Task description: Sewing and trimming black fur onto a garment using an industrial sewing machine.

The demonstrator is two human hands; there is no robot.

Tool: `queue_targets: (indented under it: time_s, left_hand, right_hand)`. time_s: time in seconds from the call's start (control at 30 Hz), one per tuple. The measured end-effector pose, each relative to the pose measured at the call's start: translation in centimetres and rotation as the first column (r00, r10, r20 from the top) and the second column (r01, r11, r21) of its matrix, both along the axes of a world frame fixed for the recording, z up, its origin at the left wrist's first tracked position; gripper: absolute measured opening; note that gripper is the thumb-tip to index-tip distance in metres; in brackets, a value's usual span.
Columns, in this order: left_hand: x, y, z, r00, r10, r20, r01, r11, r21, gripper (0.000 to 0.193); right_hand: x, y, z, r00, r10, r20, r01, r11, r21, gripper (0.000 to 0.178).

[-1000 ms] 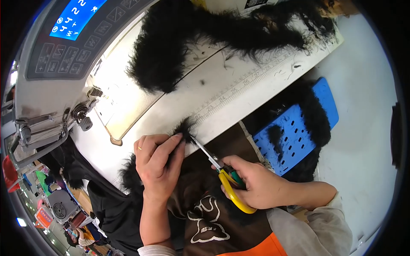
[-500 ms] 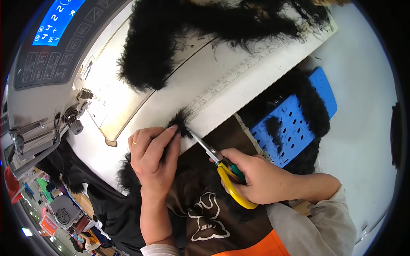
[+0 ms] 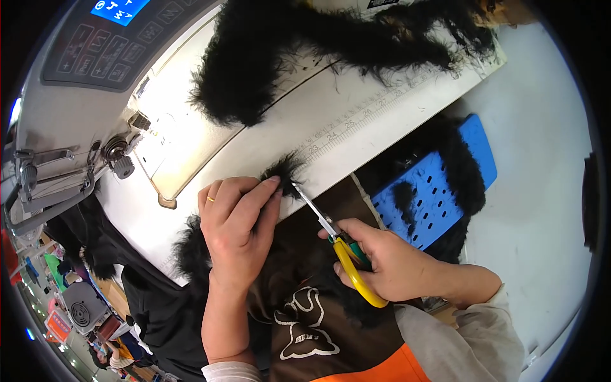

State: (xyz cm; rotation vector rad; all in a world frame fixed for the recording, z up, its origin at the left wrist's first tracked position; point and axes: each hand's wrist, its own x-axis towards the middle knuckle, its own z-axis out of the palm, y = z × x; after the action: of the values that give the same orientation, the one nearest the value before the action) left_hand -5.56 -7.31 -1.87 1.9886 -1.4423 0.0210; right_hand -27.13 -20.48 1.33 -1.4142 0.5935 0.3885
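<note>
Head view: my left hand (image 3: 237, 224) pinches the black fur (image 3: 283, 170), right hand (image 3: 382, 264) grips scissors (image 3: 334, 239); blades could nick fingertips (image 3: 272, 184).

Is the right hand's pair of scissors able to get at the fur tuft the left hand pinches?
Probably yes: the scissors tips sit right at the tuft, nothing between them.
</note>
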Motion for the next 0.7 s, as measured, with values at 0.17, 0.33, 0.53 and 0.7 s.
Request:
queue_targets:
  time_s: [0.17, 0.33, 0.53, 0.7]
  left_hand:
    - [-0.1, 0.1, -0.2, 1.000, 0.003, -0.003, -0.003, 1.000, -0.006, 0.030]
    - [0.2, 0.2, 0.0, 1.000, -0.002, -0.027, 0.002, 1.000, -0.002, 0.029]
    - [0.4, 0.2, -0.6, 0.999, -0.007, -0.050, 0.005, 0.999, -0.038, 0.031]
    - [0.7, 1.2, -0.5, 1.000, 0.004, 0.004, -0.004, 0.999, -0.036, 0.026]
  right_hand:
    - [0.3, 0.0, 0.3, 1.000, 0.020, -0.011, -0.021, 0.999, -0.040, 0.051]
    - [-0.6, 1.1, -0.8, 0.989, -0.145, 0.025, 0.142, 0.984, 0.105, 0.047]
    - [-0.1, 0.9, -1.1, 0.996, -0.077, 0.049, 0.073, 0.995, 0.068, 0.052]
    - [1.1, 1.0, -0.4, 0.998, -0.063, -0.011, 0.064, 0.994, 0.086, 0.045]
